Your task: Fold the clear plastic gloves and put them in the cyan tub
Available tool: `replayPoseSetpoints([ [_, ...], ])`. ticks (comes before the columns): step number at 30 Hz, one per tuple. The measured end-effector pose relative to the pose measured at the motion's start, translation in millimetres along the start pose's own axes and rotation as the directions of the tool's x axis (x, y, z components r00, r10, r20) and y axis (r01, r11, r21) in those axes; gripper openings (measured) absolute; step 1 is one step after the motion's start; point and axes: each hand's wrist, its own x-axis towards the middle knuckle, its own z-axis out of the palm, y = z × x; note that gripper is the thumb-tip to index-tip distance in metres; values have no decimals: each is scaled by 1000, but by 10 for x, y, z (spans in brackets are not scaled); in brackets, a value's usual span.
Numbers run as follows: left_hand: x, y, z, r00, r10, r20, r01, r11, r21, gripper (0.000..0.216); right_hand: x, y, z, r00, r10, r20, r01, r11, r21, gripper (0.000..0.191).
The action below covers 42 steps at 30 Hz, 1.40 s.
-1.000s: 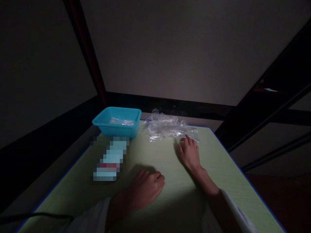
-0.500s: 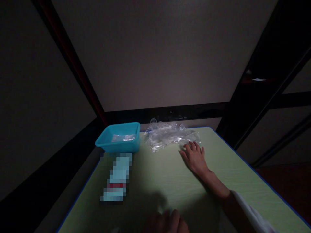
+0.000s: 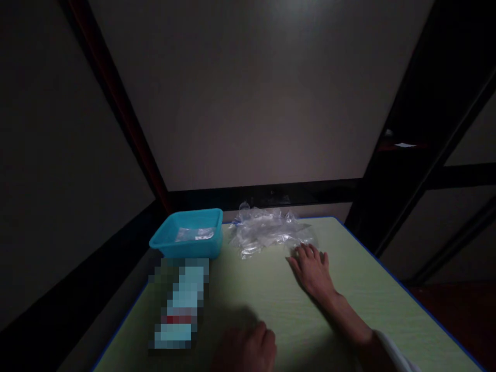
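My right hand (image 3: pixel 313 273) rests palm down on the table, fingers spread, its fingertips at the near right edge of a heap of crumpled clear plastic bags (image 3: pixel 267 232). It grips nothing. Low in the middle of the view, my left hand (image 3: pixel 250 347) is in dim light with its fingers curled together. Whatever it may hold is hidden. To its left lies a long pale-blue item with a red band (image 3: pixel 185 294), pixelated so that its kind does not show.
A turquoise plastic basket (image 3: pixel 194 253) stands at the table's back left corner, with a clear plastic packet (image 3: pixel 195 234) inside. The pale green table (image 3: pixel 372 294) has a blue edge. A wall panel (image 3: pixel 263 103) rises behind it.
My left hand has come further into view and shifted left, still curled. The right hand stays flat near the plastic bags. The whole scene sits slightly lower in the view.
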Motion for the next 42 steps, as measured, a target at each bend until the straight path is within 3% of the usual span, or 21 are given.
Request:
replayPoseSetpoints([
  [2,101,-22,-105,997,-34,66,32,999,31,17,-2,9,-22,1000,-16,3,16,1000,-14,33],
  [6,153,-67,-289,985,-159,60,164,983,-86,18,-10,34,-102,999,-52,-2,52,998,-41,29],
  [14,117,-43,-106,969,-246,-11,228,914,-334,20,-9,126,-299,992,-78,-101,76,997,-17,34],
  [20,133,-44,-99,969,-246,-25,220,904,-366,20,-15,244,-244,951,-61,-303,114,981,158,35],
  [24,135,-37,-80,972,-235,-16,213,904,-370,20,53,82,-293,930,-107,-352,195,955,225,28],
  [27,137,-34,-79,971,-237,-21,212,903,-373,20,121,-136,-327,945,-236,-226,302,897,324,39],
  [30,140,-33,-97,967,-254,3,235,891,-389,20,138,-286,-295,949,-315,20,284,877,387,61],
  [33,143,-33,-89,962,-274,1,241,845,-478,20,100,-317,-263,938,-326,120,245,866,435,69],
  [36,159,-40,-48,944,-331,-18,241,722,-649,17,19,-298,-326,940,-336,51,262,813,520,74],
  [38,190,-58,-36,917,-399,18,250,537,-805,11,-70,-287,-414,929,-371,-7,307,759,575,75],
  [40,240,-96,-62,884,-444,144,261,215,-941,10,-196,-274,-497,896,-444,-13,360,710,605,75],
  [42,301,-147,-120,845,-430,318,262,-185,-947,12,-349,-253,-543,842,-538,29,411,677,610,74],
])
